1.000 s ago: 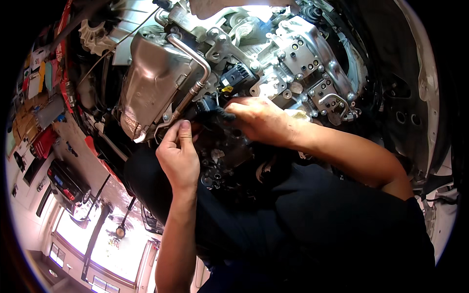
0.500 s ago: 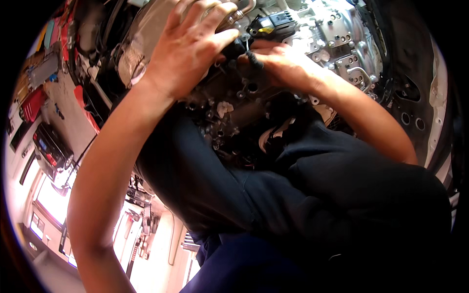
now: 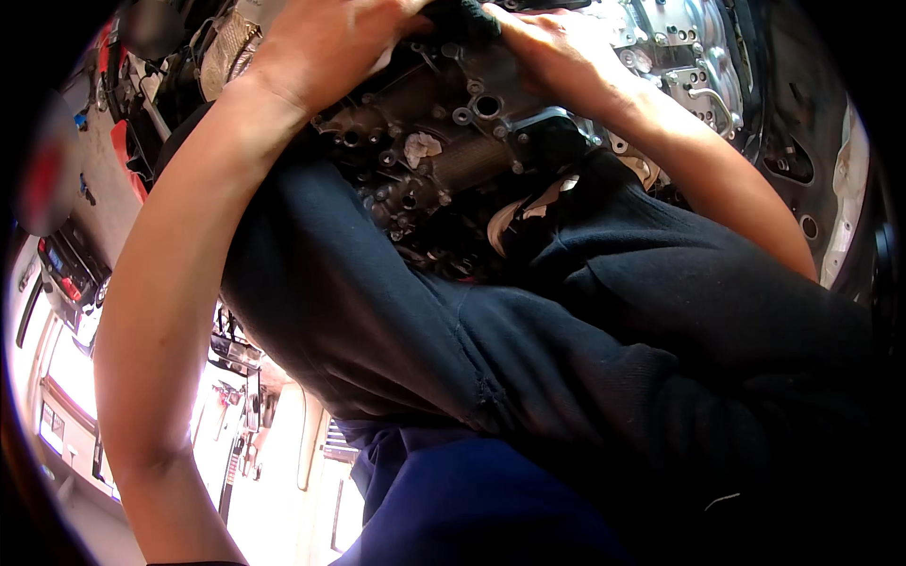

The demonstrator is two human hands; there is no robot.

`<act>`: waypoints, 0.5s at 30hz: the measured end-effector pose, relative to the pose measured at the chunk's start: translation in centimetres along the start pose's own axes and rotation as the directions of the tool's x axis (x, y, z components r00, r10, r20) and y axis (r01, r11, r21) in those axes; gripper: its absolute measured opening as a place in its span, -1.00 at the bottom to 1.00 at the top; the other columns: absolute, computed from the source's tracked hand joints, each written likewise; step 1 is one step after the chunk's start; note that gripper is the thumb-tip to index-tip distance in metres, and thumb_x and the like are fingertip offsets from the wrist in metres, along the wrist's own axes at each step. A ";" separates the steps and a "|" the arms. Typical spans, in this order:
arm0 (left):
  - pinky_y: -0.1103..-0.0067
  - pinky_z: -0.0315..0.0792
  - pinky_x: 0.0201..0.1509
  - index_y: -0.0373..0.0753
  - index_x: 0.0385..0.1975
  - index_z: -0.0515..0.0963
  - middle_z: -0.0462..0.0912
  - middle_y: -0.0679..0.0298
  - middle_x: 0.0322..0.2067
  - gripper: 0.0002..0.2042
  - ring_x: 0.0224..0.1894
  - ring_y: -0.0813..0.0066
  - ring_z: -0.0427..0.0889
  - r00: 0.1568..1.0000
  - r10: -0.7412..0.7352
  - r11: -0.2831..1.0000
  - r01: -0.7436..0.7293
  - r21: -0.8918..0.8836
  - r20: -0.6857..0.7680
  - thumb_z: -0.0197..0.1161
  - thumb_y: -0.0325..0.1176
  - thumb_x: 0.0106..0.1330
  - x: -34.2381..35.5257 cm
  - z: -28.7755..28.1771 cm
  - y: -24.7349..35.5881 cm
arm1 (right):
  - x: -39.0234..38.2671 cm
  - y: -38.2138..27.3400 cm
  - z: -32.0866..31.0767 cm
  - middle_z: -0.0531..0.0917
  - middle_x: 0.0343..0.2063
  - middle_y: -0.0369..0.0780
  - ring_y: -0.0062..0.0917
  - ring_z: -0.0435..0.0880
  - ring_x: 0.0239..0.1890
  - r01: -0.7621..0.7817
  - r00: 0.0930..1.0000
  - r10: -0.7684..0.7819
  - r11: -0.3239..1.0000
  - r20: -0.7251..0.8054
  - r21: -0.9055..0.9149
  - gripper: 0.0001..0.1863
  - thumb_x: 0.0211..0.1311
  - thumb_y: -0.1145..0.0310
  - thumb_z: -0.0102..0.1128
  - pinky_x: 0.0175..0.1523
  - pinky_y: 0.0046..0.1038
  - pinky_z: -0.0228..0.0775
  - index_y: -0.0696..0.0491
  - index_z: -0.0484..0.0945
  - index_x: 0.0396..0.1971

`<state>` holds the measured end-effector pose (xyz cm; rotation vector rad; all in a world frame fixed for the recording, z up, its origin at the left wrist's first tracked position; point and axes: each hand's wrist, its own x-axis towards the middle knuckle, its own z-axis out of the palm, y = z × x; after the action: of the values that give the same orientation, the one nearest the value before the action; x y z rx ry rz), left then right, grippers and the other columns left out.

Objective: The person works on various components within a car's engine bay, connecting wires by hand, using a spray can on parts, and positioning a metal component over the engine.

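Note:
My left hand [image 3: 330,52] reaches to the top edge at a dark part [image 3: 462,19] on the engine; its fingertips are cropped or hidden. On the other side of that part, my right hand [image 3: 557,61] has bent fingers pressed at it, with what they grip unclear. Below both hands is a dark metal engine housing [image 3: 444,132] with bolts and round openings. A bright aluminium plate assembly [image 3: 675,75] with holes and a bent pipe sits right of my right hand, and a crumpled heat shield [image 3: 226,52] is left of my left hand.
My dark-clothed legs [image 3: 359,283] lie across the middle below the engine. A car body panel [image 3: 793,160] borders the right. At far left are a red strip [image 3: 127,156], a dark car [image 3: 71,269] and bright windows [image 3: 71,373] in the workshop.
The view has shifted, putting the engine and both hands higher in frame. My left hand has moved up from beside the pipe, its fingers now past the top edge; more of my legs shows.

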<state>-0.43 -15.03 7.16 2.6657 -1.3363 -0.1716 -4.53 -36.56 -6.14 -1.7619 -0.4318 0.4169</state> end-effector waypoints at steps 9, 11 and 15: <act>0.15 0.01 0.48 -0.07 0.12 0.51 0.35 0.12 0.29 -0.48 0.42 0.06 0.17 1.000 -0.017 0.999 0.018 0.031 -0.020 0.36 -0.47 0.07 -0.8 0.8 -0.7 | -0.9 -4.2 0.2 0.63 -0.42 -0.08 -0.30 0.64 -0.39 -0.091 0.996 0.094 0.961 0.001 -0.263 -0.76 0.37 0.41 -0.03 -0.31 -0.32 0.45 0.14 0.55 -0.08; 0.17 0.04 0.47 -0.07 0.12 0.51 0.35 0.12 0.29 -0.47 0.42 0.06 0.18 0.994 -0.018 0.998 0.024 0.054 -0.103 0.37 -0.48 0.06 -1.2 1.6 -1.0 | -0.8 -5.3 1.3 0.62 -0.45 -0.06 -0.28 0.63 -0.42 -0.042 0.997 0.013 0.922 -0.077 -0.385 -0.73 0.35 0.42 -0.02 -0.32 -0.29 0.45 0.16 0.50 -0.02; 0.24 0.20 0.35 -0.12 0.05 0.53 0.44 0.13 0.16 -0.48 0.28 0.07 0.32 0.960 -0.155 0.988 0.152 -0.033 -0.233 0.43 -0.46 0.00 -0.9 1.4 0.0 | -1.4 -2.7 1.8 0.62 -0.49 0.01 -0.16 0.63 -0.50 -0.008 0.961 -0.167 0.779 -0.220 -0.627 -0.61 0.29 0.45 0.02 -0.34 -0.18 0.45 0.22 0.38 0.10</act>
<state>-1.19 -14.40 5.80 2.6758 -1.0540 0.1149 -6.81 -35.19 -3.84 -2.3999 -0.4838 -0.0523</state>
